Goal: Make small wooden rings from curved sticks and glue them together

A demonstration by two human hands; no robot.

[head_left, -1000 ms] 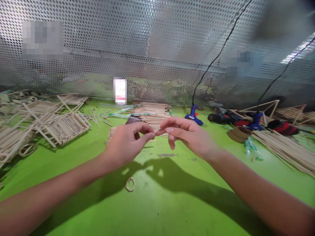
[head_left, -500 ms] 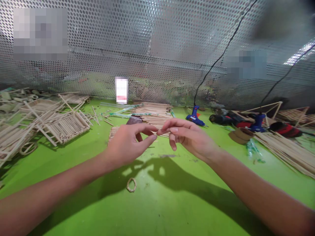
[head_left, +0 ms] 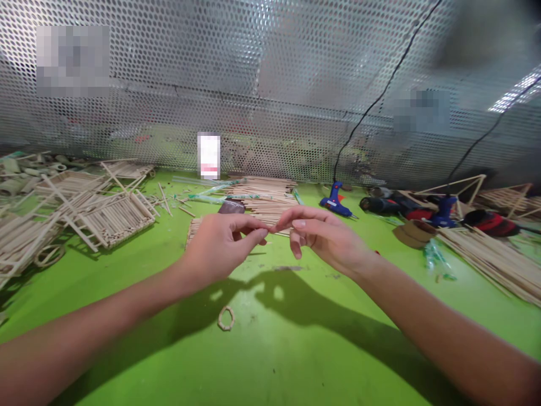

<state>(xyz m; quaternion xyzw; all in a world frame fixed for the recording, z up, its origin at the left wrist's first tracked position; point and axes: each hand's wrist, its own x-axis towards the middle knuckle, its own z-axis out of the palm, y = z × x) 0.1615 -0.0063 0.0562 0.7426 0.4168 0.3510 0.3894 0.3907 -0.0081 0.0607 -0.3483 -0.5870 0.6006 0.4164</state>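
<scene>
My left hand (head_left: pixel 222 239) hovers over the green table, thumb and index finger pinched together. Whatever may be between those fingertips is too small to make out. My right hand (head_left: pixel 329 237) is raised opposite, its index fingertip touching or nearly touching the left fingertips. Its thumb lies apart from that tip and the other fingers curl loosely, with nothing visible in them. Below the hands, a small ring of short wooden pieces (head_left: pixel 226 318) lies on the table. Behind them is a pile of thin wooden sticks (head_left: pixel 266 192), partly covered by the fingers.
A blue glue gun (head_left: pixel 337 201) with a black cord rests at the back right, and another blue glue gun (head_left: pixel 443 211) stands farther right by a tape roll (head_left: pixel 414 232). Stick frames (head_left: pixel 118 220) crowd the left. More sticks (head_left: pixel 494 259) lie right. Perforated metal (head_left: pixel 270 101) rises behind.
My left thumb and index finger have closed into a pinch, and the left fingertips shifted slightly. The right hand has hardly moved. The ring stays in place.
</scene>
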